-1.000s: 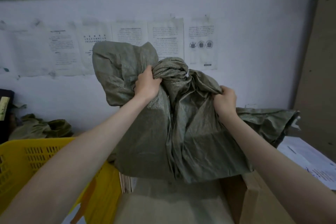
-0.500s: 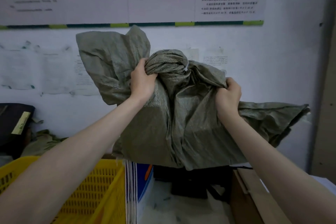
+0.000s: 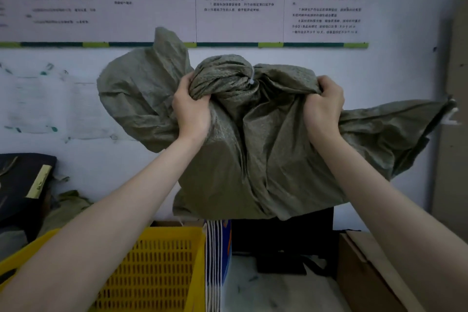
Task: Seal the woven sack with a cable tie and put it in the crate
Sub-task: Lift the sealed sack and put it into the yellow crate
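Note:
A grey-green woven sack hangs in the air in front of the wall, held up by both hands. Its bunched neck is cinched by a white cable tie near the top middle. My left hand grips the gathered fabric just left of the neck. My right hand clutches a fold of the sack on the right. Loose flaps stick out to the upper left and far right. The yellow slotted crate stands below at the lower left, under my left forearm.
A stack of flat white-and-blue items leans against the crate's right side. A dark object sits below the sack, a cardboard box at lower right. Dark bags and another green sack lie at left. Posters cover the wall.
Both hands have raised the sack higher and the view has tilted up. More of the crate and of the floor under the sack shows now. The grips are unchanged.

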Demonstrator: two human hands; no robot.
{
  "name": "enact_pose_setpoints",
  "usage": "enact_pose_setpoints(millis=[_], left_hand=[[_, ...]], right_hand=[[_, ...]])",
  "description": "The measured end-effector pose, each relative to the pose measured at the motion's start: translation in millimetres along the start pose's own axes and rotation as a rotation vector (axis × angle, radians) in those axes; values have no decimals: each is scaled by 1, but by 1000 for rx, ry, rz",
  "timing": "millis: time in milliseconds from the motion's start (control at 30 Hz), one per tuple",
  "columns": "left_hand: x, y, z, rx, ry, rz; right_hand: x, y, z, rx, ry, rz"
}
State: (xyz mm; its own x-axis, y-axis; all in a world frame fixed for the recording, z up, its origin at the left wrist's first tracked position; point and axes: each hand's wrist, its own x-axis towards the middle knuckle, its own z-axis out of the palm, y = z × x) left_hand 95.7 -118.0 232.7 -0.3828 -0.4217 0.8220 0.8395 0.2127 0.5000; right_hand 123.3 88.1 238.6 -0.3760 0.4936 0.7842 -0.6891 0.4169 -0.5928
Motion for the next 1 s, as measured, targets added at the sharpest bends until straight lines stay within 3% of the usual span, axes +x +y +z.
enact_pose_setpoints(millis=[333, 1000], left_hand=[[32, 24, -88, 121, -15, 149], [59, -34, -298, 431, 35, 7]], right_hand=[[-63, -48, 48, 152, 18, 58], [-206, -67, 219, 366, -215, 340]])
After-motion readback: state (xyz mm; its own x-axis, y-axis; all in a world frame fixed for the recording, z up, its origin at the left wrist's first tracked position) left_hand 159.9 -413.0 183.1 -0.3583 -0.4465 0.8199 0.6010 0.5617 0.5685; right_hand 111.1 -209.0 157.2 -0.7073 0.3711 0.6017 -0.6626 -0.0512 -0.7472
